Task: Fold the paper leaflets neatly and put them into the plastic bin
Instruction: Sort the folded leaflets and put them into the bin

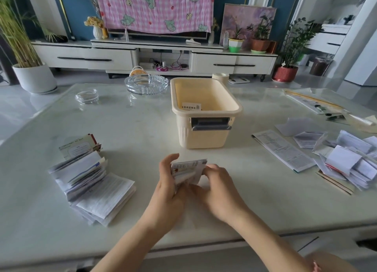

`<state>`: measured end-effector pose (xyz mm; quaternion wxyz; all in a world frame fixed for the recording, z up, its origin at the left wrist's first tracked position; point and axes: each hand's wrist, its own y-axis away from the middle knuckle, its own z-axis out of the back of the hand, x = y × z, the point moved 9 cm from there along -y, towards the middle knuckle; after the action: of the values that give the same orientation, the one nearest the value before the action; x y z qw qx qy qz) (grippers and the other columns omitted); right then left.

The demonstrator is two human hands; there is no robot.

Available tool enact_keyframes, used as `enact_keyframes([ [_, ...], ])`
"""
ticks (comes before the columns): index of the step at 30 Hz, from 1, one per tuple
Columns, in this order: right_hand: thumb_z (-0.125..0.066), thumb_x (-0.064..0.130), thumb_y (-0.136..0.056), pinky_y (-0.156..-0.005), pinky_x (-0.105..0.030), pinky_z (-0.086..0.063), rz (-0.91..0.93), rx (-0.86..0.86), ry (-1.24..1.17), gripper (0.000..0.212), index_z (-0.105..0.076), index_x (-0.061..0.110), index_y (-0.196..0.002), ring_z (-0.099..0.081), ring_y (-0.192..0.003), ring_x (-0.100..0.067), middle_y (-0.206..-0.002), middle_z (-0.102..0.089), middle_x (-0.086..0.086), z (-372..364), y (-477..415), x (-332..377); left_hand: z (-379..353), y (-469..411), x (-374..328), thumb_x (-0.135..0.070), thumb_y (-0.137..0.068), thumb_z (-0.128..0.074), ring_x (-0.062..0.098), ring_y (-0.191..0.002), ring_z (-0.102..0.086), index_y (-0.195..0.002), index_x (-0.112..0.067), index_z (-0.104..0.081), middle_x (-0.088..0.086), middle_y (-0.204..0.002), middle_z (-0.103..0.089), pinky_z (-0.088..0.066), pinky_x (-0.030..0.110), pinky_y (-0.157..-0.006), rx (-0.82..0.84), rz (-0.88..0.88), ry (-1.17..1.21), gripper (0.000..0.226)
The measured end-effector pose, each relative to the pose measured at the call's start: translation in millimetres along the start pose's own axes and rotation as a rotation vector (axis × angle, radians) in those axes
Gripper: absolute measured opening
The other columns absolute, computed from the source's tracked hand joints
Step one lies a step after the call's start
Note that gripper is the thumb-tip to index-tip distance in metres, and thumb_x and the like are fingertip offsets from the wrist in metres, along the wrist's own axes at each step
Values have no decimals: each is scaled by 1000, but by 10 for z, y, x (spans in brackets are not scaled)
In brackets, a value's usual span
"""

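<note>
Low centre of the frame, over the table (122, 129): one leaflet (188, 170), partly folded, white with red and blue print, caught between both hands. Gripped on its left side by the left hand (167, 188), fingers curled up round the edge. Pinched on its right side by the right hand (218, 186), fingertips bent onto the paper. Sticks up out of the grip at the top, lower part hidden behind the fingers. Both grips narrow, closed on the paper.

Just above the hands, centre of the frame: one cream bin (204, 138), open-topped, grey latch on its near wall, upright on the table, apart from the leaflet. Inside, against the near wall: one folded slip (191, 106) with black print. Rest of the floor hidden by the rim, so further contents impossible to tell.

Lower left: the left pile (91, 182) of folded leaflets, fanned and overlapping, too layered to count. Right edge: the right pile (350, 165) of looser, crumpled sheets, likewise uncountable. Beside it, toward the bin: one long strip (285, 149) of printed paper, lying flat.

Upper centre-left, past the bin: two glass pieces, a large ashtray (146, 84) and a small dish (86, 96), well apart from the hands. Behind the bin's far right corner: one pale roll (220, 76).
</note>
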<state>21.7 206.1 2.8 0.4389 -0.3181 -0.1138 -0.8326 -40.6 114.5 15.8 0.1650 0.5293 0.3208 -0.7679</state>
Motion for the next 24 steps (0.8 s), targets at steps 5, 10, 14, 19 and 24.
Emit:
enact_keyframes([
  [5, -64, 35, -82, -75, -29, -52, -12, 19, -254, 24, -62, 17, -98, -63, -86, -13, -92, -67, 2, -62, 51, 62, 111, 30, 115, 7, -89, -52, -3, -86, -62, -95, -27, -50, -16, -87, -66, -46, 9, -74, -101, 94, 47, 35],
  [10, -65, 17, -87, -64, -25, -55, -29, 143, -644, 10, -64, 13, -96, -69, -70, -17, -84, -71, -5, -94, 124, 285, 375, 61, -36, 2, -81, -66, 14, -71, -65, -82, -21, -64, -4, -78, -70, -53, 29, -66, -173, 66, 20, 23],
  [14, -67, 9, -81, -58, -24, -52, -38, 259, -852, 14, -70, 14, -94, -66, -62, -21, -77, -72, -5, -166, 210, 514, 474, 122, -95, 3, -78, -67, 13, -63, -64, -82, -10, -68, 7, -72, -70, -52, 22, -58, -108, 150, 299, 14],
  [19, -66, 7, -80, -57, -26, -50, -39, 394, -870, 16, -70, 9, -95, -63, -61, -20, -73, -69, -3, -300, 245, 737, 405, 244, -41, -31, -83, -61, 22, -50, -51, -88, 3, -66, 12, -66, -62, -41, 25, -44, 35, 308, 505, 34],
  [24, -64, 5, -83, -53, -24, -48, -36, 389, -835, 15, -68, 7, -98, -62, -57, -19, -71, -69, -2, -497, 232, 972, 709, 336, -11, -32, -82, -56, 26, -54, -48, -99, 10, -61, 13, -67, -60, -38, 28, -43, -22, 337, 523, 46],
])
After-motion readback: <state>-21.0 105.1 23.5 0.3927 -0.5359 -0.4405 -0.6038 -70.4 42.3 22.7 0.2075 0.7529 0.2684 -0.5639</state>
